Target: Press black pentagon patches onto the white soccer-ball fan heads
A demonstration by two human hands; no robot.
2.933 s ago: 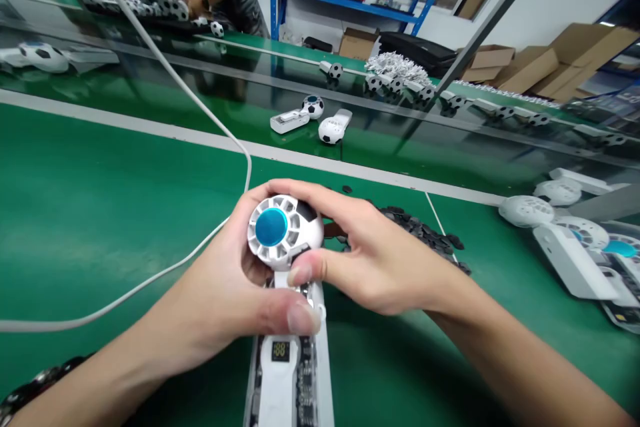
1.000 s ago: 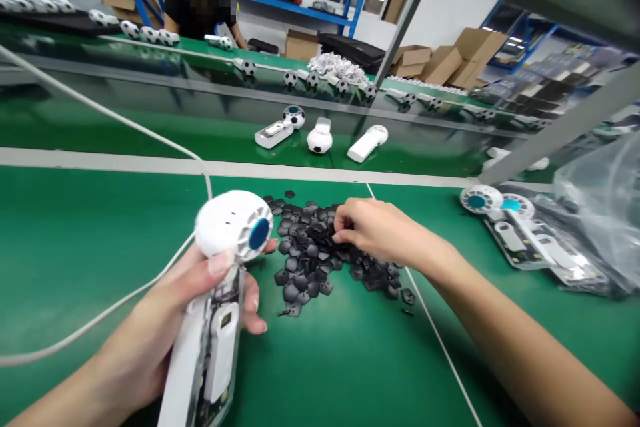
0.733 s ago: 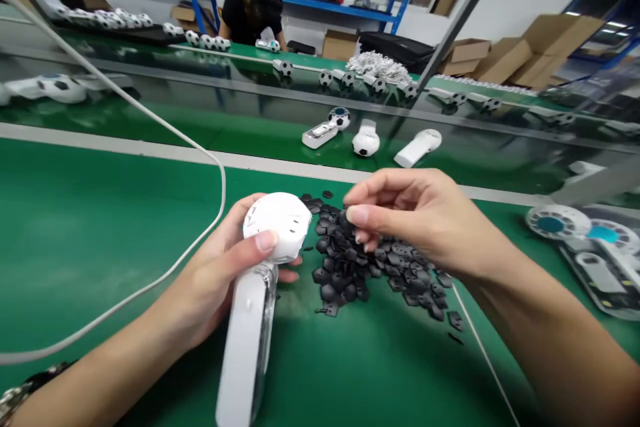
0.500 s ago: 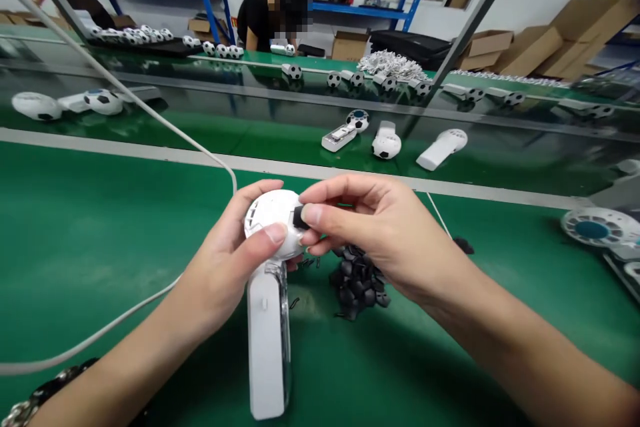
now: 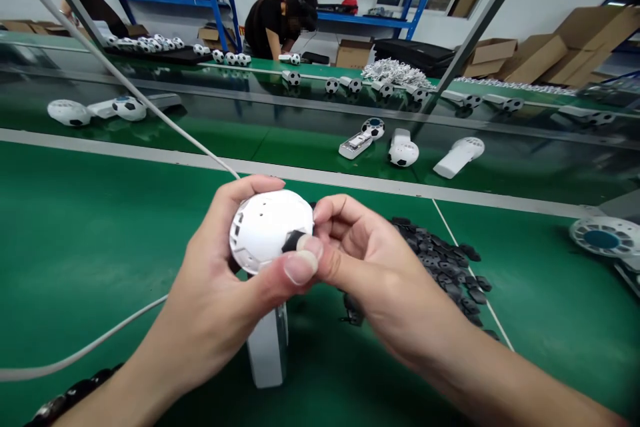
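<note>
A white handheld fan [image 5: 273, 220] with a round, ball-shaped head is tilted toward me over the green work surface. My left hand [image 5: 215, 273] is closed round the head from the left, its thumb across the lower front. The fan's handle points down, partly hidden behind that hand. At the head's lower right sits a small black piece [image 5: 291, 241]. My right hand [image 5: 365, 253] has its thumb on this piece, with its fingers curled at the head's right edge. Whether the piece is fully seated in the shell I cannot tell.
A pile of black pieces [image 5: 445, 263] lies beyond my right forearm. Several white fans [image 5: 404, 152] rest on the belt ahead. A white cable [image 5: 175, 140] crosses at left. Another fan [image 5: 603, 239] is at far right. A co-worker [image 5: 277, 17] bends over the far bench.
The fan's head has turned and tipped toward me, showing more of its round back. My left thumb has moved right, close to my right thumb. The black piece now lies against the shell.
</note>
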